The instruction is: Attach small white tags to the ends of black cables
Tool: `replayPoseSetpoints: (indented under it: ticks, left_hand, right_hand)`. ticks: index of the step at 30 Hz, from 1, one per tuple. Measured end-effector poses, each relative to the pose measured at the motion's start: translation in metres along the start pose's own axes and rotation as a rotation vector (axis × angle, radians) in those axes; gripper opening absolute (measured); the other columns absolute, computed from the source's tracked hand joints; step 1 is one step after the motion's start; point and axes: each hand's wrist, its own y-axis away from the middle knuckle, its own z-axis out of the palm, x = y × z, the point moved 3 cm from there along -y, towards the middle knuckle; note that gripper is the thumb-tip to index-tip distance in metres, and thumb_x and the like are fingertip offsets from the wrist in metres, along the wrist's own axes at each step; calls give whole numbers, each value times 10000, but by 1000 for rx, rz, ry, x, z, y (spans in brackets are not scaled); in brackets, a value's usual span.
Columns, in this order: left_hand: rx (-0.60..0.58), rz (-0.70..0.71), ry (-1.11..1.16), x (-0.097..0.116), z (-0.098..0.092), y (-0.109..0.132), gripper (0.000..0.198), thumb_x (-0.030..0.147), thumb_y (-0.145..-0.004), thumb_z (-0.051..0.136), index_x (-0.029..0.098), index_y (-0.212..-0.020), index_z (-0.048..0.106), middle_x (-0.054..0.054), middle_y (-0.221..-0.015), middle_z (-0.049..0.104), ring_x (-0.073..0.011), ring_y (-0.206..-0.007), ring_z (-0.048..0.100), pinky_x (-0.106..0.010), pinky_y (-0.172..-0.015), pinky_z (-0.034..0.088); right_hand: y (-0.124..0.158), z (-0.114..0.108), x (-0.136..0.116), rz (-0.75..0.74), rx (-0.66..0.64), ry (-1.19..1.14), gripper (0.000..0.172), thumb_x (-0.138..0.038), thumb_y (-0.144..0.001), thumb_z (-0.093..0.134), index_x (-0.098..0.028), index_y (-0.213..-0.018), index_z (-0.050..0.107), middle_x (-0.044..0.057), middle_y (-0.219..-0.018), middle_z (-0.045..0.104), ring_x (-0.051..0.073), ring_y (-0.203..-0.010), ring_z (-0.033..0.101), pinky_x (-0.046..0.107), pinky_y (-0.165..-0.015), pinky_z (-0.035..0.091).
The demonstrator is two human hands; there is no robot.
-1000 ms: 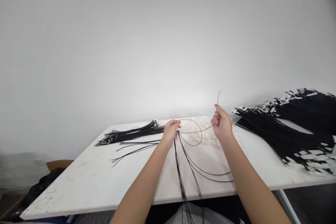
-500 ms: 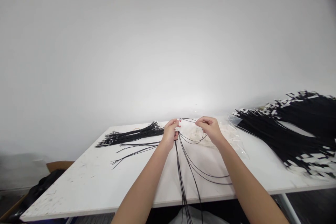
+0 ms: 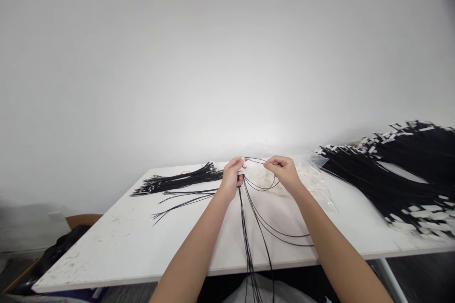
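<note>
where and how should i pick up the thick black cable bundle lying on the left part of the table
Probably best around its middle, from above. The bundle lies lengthwise on the table and is narrowest there, while its ends fan out. Loose cables lie along its near side, so coming from above should avoid snagging them.

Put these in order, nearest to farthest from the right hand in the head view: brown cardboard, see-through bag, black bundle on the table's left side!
1. See-through bag: right next to the right hand.
2. Black bundle: over to the left, on the table.
3. Brown cardboard: far left, past the table's edge.
</note>
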Motion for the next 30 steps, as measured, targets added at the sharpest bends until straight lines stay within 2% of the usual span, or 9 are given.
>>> replayPoseSetpoints:
  ticks: [15,21,30]
  left_hand:
    - [-18,25,-5,1,0,1,355,433,-642,658,170,-872,596,29,-722,471,15,-340,304,-148,-303,117]
    - [-4,23,6,0,0,0,359,435,-640,658,168,-873,602,29,-722,453,17,-341,307,-147,-310,113]
    - [22,8,-25,1,-1,0,348,423,-633,658,157,-850,604,33,-682,443,14,-329,298,-156,-313,110]
  right_hand:
    - [0,1,0,-27,-24,8,166,-324,-611,632,-169,-566,594,-62,-446,313,70,-465,265,232,-461,215]
    - [0,1,2,-40,17,44,133,-299,-595,636,-171,-578,606,-62,-453,296,70,-475,254,236,-473,228]
    - [3,-1,-4,-275,101,181,81,-233,-655,587,-193,-628,652,-43,-501,342,88,-500,328,246,-510,292]
